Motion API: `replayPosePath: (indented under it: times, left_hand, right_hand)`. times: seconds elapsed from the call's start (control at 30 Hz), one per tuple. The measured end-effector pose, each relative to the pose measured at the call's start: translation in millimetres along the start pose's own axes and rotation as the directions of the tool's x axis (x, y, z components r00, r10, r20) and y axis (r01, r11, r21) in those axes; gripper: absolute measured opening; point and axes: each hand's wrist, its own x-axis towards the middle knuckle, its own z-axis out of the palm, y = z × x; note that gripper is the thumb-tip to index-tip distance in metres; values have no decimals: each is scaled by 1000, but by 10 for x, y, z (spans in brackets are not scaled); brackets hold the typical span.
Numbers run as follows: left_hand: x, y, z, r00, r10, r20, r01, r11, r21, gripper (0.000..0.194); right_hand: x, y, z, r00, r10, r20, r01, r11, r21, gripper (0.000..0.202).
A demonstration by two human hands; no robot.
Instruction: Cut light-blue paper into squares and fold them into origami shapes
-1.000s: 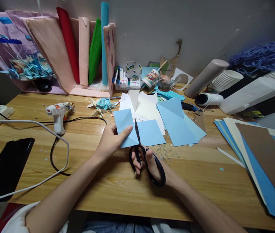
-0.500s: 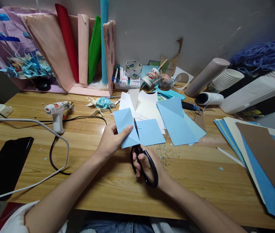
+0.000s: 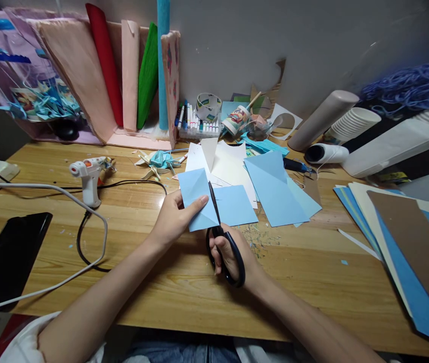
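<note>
My left hand pinches a creased piece of light blue paper, its thumb on top. My right hand is wrapped round the handles of black scissors, whose blades look nearly closed and point away from me along the right edge of the held paper. A second light blue piece lies flat on the table just right of the blades. Beyond them are white sheets, and a larger light blue sheet lies further right.
On the wooden table, a glue gun, cables and a black phone are at the left. Stacked card lies right. Markers, paper rolls and cups stand at the back.
The scissors have shifted slightly right and their handles have drawn closer together. The held paper has moved very slightly right, while the flat blue piece looks unmoved.
</note>
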Motion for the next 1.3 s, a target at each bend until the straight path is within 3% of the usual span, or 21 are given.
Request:
replayPosePath:
  times: [0.17,0.33,0.53,0.97,1.17,1.23,1.3]
  left_hand:
    - [5,-2,-1,1000,6,16,-6,1000,-14,25]
    - [7,1,-6,999,-18,37,19,1000,-14,25]
    - [6,-39,-8,989,-69,129,68,998,15,26]
    - [-7,-97,20,987,-90,135,86,996,35,29]
    - [5,-113,18,984,-106,144,103,994,28,29]
    - [20,-113,13,984,-119,133,119,993,7,30]
    - [38,-114,11,982,-144,121,146,989,-13,30]
  right_hand:
    - [-3,68,-21,995,-17,98,1,987,158,71]
    - [-5,36,-61,982,6,186,-39,984,173,75]
    - [7,79,-82,989,17,147,-42,985,167,70]
    - [36,92,-57,999,-18,43,10,982,188,59]
    - [148,-11,-229,995,5,-100,8,991,136,59]
    - [205,-103,-405,970,23,-242,-37,998,-52,56]
    - [252,-186,-611,917,-58,-395,-89,935,-342,48]
